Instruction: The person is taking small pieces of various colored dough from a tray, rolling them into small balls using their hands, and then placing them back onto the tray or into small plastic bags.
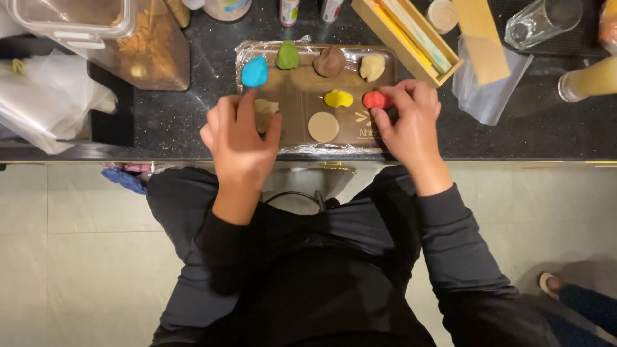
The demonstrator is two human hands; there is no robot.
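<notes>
While the left hand (241, 138) presses a pale dough piece (263, 110) on the wrapped board (302, 90), grip spread, the right hand (408, 122) pinches the red lump (375, 99) beside the yellow lump (338, 98) on the desk (533, 128).

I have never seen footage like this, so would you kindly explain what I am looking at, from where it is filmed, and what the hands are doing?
There is no machine here: a person works with two bare hands, and the one picture comes from a camera worn on their head, looking straight down. You see their dark sleeves and legs below a black counter.

On the counter lies a brown board wrapped in clear film. On it sit lumps of modelling dough: blue, green, brown, beige, yellow, plus a flat tan disc.

The right hand pinches a red lump. The left hand rests over a pale piece, a fingertip near the blue lump.

Around the board: a wooden box, a glass and plastic bags.
</notes>
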